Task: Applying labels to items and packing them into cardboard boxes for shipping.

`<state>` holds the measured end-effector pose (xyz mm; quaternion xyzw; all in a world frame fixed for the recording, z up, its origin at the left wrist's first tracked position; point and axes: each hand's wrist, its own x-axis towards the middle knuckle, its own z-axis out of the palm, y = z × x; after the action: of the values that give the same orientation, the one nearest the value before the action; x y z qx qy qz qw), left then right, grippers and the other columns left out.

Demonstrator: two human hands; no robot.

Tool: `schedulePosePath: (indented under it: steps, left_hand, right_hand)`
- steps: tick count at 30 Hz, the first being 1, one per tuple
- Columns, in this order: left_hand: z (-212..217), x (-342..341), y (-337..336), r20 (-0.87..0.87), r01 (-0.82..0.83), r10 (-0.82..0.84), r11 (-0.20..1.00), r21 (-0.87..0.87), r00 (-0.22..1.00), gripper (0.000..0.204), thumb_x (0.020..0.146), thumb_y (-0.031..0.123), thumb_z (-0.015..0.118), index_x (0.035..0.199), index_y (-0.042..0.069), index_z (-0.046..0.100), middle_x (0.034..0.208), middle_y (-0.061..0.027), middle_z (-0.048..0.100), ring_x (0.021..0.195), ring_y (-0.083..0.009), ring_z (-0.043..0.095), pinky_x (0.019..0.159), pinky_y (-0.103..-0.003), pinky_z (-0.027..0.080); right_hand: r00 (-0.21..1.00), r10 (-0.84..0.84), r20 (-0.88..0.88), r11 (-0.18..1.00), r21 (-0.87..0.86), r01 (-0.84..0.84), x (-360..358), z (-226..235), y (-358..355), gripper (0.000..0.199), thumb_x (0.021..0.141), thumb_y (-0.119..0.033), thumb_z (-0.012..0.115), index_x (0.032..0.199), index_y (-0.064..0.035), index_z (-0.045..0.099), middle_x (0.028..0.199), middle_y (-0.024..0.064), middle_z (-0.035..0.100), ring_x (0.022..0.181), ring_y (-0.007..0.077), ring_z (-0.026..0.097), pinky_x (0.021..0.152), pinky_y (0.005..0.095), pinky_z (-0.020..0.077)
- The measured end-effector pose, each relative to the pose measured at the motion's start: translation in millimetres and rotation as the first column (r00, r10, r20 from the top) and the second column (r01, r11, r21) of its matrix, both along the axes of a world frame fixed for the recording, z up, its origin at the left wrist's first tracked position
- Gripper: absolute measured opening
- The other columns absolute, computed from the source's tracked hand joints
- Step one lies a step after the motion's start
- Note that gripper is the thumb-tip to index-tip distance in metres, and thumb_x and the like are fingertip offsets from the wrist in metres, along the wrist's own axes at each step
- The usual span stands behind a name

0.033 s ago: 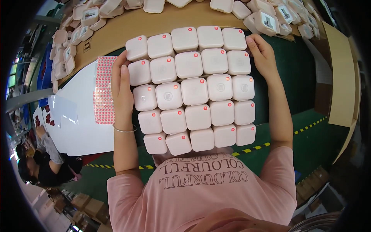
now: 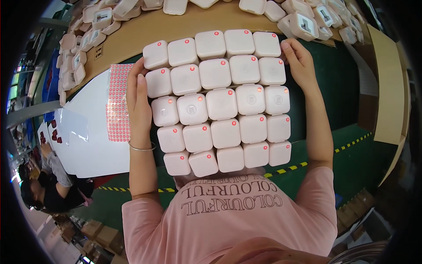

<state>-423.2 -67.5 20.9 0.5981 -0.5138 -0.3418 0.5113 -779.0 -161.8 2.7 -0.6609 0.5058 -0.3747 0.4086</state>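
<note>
Pale pink, rounded square boxes (image 2: pixel 221 104) stand packed in several rows in front of me. Most carry a small red round sticker near the far right corner of the lid; on the middle box of the near row (image 2: pixel 230 159) I see none. Along the left side of the block lies my left hand (image 2: pixel 139 94), open, its thumb raised and its fingertips at the far left box (image 2: pixel 155 55). My right hand (image 2: pixel 298 59) is at the far right box (image 2: pixel 266 44), thumb and fingers apart and loosely bent, fingertips against its side. Some fingers are partly hidden.
A sheet of red round stickers (image 2: pixel 118 103) lies on a white board (image 2: pixel 90 154) at left. Behind the block is a cardboard sheet (image 2: pixel 132 42) with piles of similar boxes (image 2: pixel 303 25), some open. Cardboard (image 2: pixel 389 88) stands at right. Another person (image 2: pixel 55 180) sits far left.
</note>
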Motion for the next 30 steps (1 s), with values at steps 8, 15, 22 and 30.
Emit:
schedulePosePath:
  steps: [8,15,22,30]
  left_hand:
    - [0,-2,3,-0.054,-0.012,0.012,1.0,-0.006,0.998,0.047,0.104,0.032,0.039,0.138,0.001,0.044,0.135,-0.013,0.05,0.127,-0.022,0.046,0.107,-0.035,0.035]
    - [0,0,0,-0.114,0.031,-0.031,1.0,0.0,0.993,0.048,0.104,0.034,0.038,0.138,0.001,0.044,0.136,-0.0137,0.05,0.129,-0.0224,0.045,0.107,-0.035,0.035]
    - [-4,1,-2,-0.161,0.02,-0.018,1.0,0.007,0.987,0.045,0.104,0.032,0.039,0.136,0.002,0.047,0.132,-0.0138,0.053,0.125,-0.0209,0.048,0.106,-0.033,0.037]
    - [-8,6,-5,-0.301,0.033,-0.029,0.999,0.008,0.953,0.043,0.103,0.03,0.043,0.135,0.003,0.048,0.132,-0.0129,0.054,0.123,-0.0193,0.049,0.105,-0.032,0.038]
  right_hand:
    - [0.981,0.076,0.181,0.997,-0.024,-0.073,-6,2,0,0.03,0.104,-0.023,0.042,0.117,-0.0033,0.06,0.075,0.0001,0.057,0.067,0.0062,0.053,0.062,0.02,0.0426]
    - [0.988,0.106,0.109,0.993,-0.056,-0.1,-6,5,3,0.032,0.104,-0.025,0.041,0.113,-0.0023,0.062,0.07,-0.002,0.052,0.062,0.0051,0.046,0.057,0.0191,0.0365]
    - [0.984,0.175,0.044,0.985,-0.012,-0.175,-13,11,6,0.042,0.102,-0.032,0.044,0.094,0.0012,0.069,0.058,-0.0039,0.042,0.057,0.0051,0.036,0.055,0.0224,0.0276]
    - [0.92,0.342,0.188,0.939,-0.029,-0.343,-28,10,4,0.038,0.097,-0.027,0.051,0.084,0.0028,0.07,0.056,-0.0032,0.044,0.052,0.0049,0.033,0.054,0.0225,0.0265]
